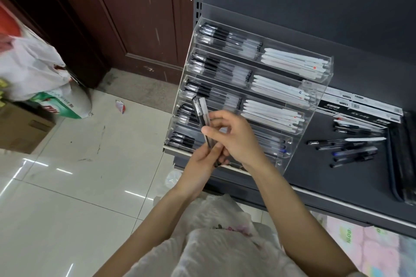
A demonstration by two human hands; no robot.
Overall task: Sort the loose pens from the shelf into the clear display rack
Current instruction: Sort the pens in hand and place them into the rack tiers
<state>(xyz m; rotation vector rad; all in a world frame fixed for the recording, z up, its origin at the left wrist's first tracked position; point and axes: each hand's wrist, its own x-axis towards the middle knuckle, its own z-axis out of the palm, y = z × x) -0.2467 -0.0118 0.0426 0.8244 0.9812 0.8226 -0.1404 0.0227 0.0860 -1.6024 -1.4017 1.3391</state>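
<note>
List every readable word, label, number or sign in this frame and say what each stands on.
Nothing reads with certainty.
Boxes behind the rack: white print and barcodes, too small to read.
Green and white bag on the floor: red letters, blurred and partly cut off.
Pink pack under the shelf: green digits, perhaps "1000", sideways and unclear.
White pens in the rack: small marks, unreadable.
Both hands hold pens with no legible print.

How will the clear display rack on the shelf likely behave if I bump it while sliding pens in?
The clear display rack looks like rigid acrylic, so it probably won't flex. It stands tall and stepped near the front edge of the shelf, so a hard push might slide it. The pens in its trays add weight, likely steadying it.
</note>
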